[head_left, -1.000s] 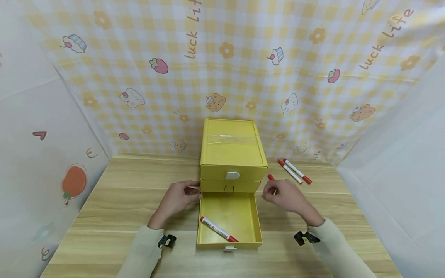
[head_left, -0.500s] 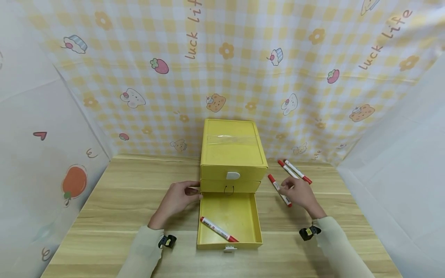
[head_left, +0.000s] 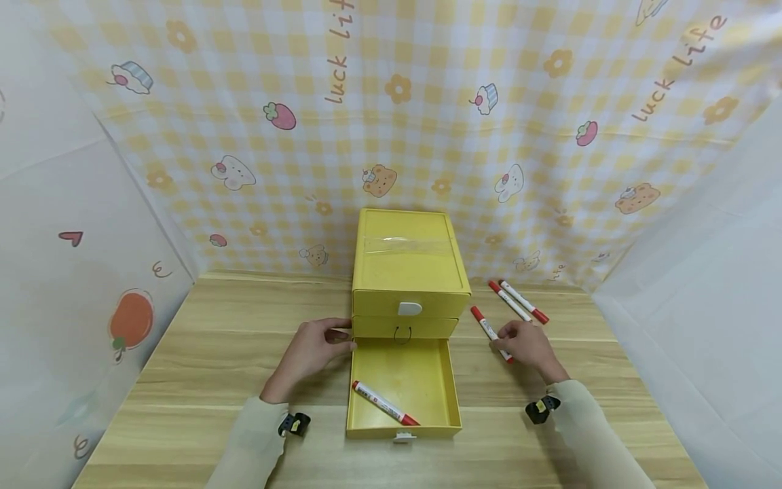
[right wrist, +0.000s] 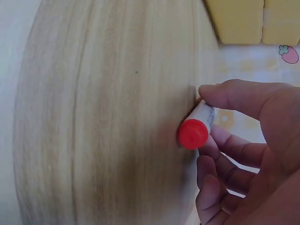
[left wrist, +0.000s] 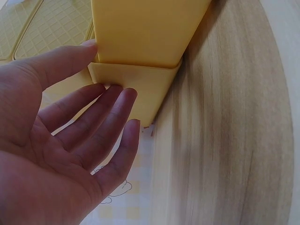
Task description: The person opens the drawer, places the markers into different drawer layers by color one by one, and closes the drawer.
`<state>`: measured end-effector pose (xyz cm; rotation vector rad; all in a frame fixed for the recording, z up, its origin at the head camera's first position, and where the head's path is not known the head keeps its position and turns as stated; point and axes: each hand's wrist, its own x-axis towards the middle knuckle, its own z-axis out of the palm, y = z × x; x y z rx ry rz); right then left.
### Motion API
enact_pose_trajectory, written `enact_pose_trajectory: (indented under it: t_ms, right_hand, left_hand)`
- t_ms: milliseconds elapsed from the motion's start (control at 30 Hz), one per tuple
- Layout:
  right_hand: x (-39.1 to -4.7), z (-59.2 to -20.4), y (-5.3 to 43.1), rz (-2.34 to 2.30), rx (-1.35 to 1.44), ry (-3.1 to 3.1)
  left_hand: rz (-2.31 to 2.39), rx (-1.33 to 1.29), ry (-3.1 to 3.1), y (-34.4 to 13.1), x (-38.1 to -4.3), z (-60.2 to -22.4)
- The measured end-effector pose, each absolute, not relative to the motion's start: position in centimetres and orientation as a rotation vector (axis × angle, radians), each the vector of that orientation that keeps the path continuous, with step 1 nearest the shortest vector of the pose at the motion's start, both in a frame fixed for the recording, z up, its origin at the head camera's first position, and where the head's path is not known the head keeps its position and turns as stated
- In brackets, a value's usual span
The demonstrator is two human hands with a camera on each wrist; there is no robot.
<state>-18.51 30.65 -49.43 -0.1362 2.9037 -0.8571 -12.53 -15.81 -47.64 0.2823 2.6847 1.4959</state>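
My left hand (head_left: 314, 348) is at the left side of a yellow drawer cabinet (head_left: 406, 261). In the left wrist view its fingertips (left wrist: 127, 96) touch the cabinet wall, with the fingers loosely bent and the palm holding nothing. The cabinet's bottom drawer (head_left: 421, 380) is pulled out, and one red-capped white marker (head_left: 385, 403) lies slanted inside it. To the right of the cabinet, my right hand (head_left: 527, 345) pinches another marker (head_left: 487, 329) near its front end. The right wrist view shows that marker's red end (right wrist: 193, 134) between thumb and fingers, low over the wooden table.
Two more red-and-white markers (head_left: 523, 301) lie side by side at the back right. The wooden table (head_left: 244, 305) reaches back to a yellow checked cloth (head_left: 342, 149). White panels (head_left: 702, 326) stand at both sides. The open drawer's front edge carries a white tab (head_left: 404, 438).
My right hand has moved right from beside the drawer, uncovering the marker lying there, and its fingers have closed on that marker's front end. The left hand and drawer have stayed put.
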Motion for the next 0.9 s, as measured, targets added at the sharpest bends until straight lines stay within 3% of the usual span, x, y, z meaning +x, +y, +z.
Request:
enact_pose_trajectory:
  t_ms: [900]
  right_hand:
    - [-17.2,-48.8,30.0,-0.937,-0.157,2.933]
  left_hand:
    - [1.499,0.294,2.686,-15.8,-12.5,-47.7]
